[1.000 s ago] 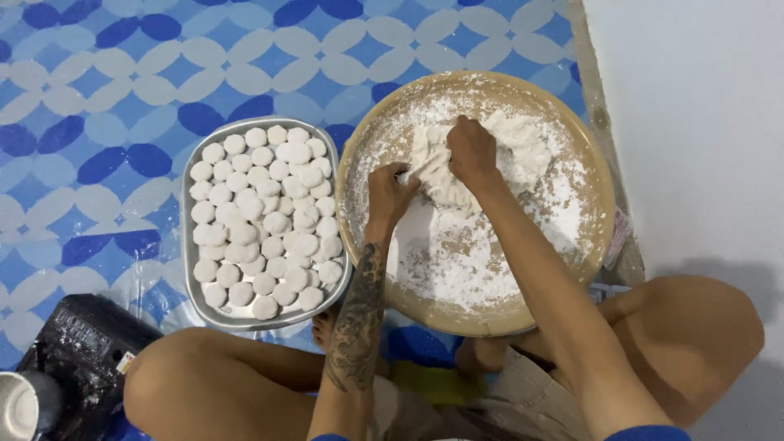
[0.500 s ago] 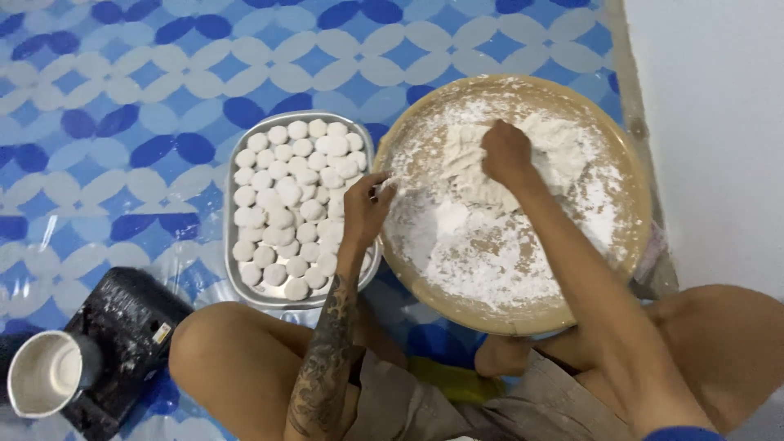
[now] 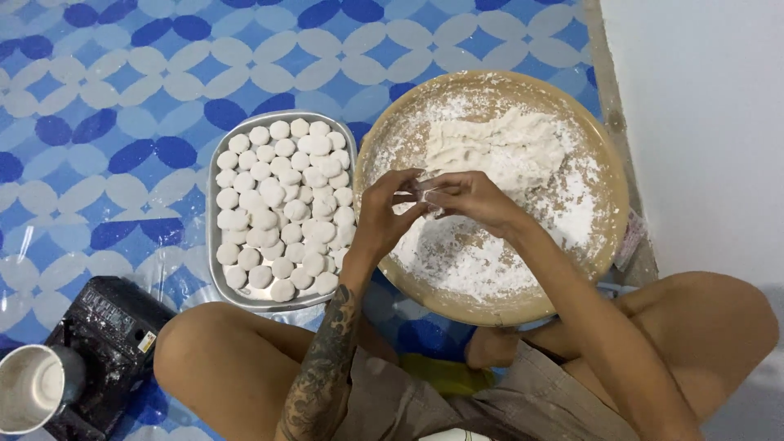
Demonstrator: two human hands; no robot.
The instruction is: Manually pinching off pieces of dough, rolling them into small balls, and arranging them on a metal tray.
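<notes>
Over the near left part of a wide round wooden bowl point(image 3: 600, 261), my left hand point(image 3: 384, 214) and my right hand point(image 3: 472, 198) meet with their fingertips pinched on one small white dough piece point(image 3: 426, 194). A larger mass of white dough point(image 3: 498, 147) lies on the floured bottom toward the bowl's far side. Left of the bowl stands a rectangular metal tray point(image 3: 214, 253) packed with several rows of small round white dough balls point(image 3: 282, 208).
Everything rests on a floor mat point(image 3: 122, 98) with a blue and white leaf pattern. A white wall point(image 3: 702, 122) rises at the right. My bare knees frame the bottom, and a black appliance point(image 3: 106, 343) with a white cup point(image 3: 33, 388) sits bottom left.
Both hands left the dough mass at the bowl's far side and drew together over the near left part, now pinching a small piece. The view shifted so tray and bowl lie further right.
</notes>
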